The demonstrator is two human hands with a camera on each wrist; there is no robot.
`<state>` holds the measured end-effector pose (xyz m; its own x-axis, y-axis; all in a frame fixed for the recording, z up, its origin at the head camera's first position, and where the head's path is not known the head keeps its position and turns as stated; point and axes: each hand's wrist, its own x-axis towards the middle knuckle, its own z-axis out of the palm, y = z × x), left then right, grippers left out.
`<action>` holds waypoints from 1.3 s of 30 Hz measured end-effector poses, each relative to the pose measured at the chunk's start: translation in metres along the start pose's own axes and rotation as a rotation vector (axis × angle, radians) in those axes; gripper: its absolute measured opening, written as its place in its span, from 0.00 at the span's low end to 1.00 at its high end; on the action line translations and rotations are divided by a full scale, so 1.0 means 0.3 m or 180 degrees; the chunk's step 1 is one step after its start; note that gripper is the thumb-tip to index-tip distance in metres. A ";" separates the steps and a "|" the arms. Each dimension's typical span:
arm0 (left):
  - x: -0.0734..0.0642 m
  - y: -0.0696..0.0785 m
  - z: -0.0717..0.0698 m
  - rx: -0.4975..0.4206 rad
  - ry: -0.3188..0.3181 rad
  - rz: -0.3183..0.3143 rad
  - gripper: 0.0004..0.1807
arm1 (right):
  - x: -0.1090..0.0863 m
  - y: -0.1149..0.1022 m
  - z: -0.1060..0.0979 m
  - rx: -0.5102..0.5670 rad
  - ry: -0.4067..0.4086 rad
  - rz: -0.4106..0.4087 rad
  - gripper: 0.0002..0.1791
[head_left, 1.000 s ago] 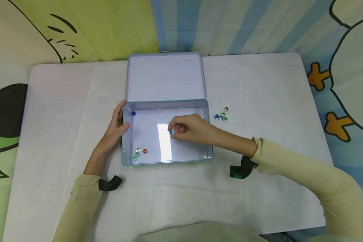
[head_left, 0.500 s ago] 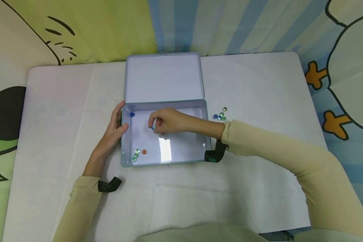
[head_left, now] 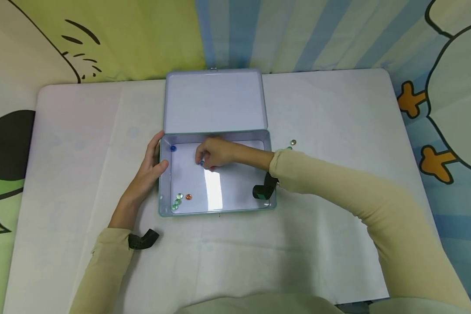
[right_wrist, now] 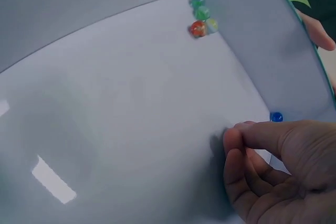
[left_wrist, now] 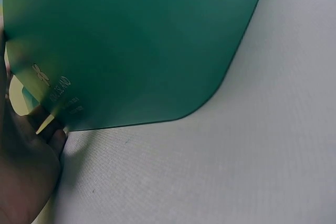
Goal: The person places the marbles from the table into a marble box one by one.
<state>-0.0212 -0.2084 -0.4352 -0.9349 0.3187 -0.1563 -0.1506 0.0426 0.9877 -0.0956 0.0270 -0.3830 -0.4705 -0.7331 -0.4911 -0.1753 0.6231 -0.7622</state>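
Note:
A metal box with a light inside lies on the table with its lid folded back. Inside it, my right hand pinches a small blue marble between thumb and fingertips, close over the floor; the right wrist view hides that marble behind the fingers. My left hand rests against the box's left wall, thumb at the rim, fingers extended along the outside. A dark blue marble sits in the far left corner. Several green and clear marbles and an orange marble lie near left.
Right of the box, a brownish marble and part of a green marble show on the white table; the right sleeve covers others there. A printed curtain hangs behind the table.
My right hand has moved left and toward the box's far side with the blue marble, its sleeve now covering marbles on the table. The left hand has stayed at the box's wall.

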 end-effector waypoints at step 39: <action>0.001 -0.002 -0.002 0.0121 0.0000 0.0080 0.43 | -0.690 0.040 0.123 0.0944 0.0415 -0.0374 0.10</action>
<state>-0.0217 -0.2090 -0.4358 -0.9382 0.3202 -0.1313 -0.1146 0.0705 0.9909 0.0314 0.1761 -0.3060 -0.5719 -0.7422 -0.3494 0.0154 0.4162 -0.9092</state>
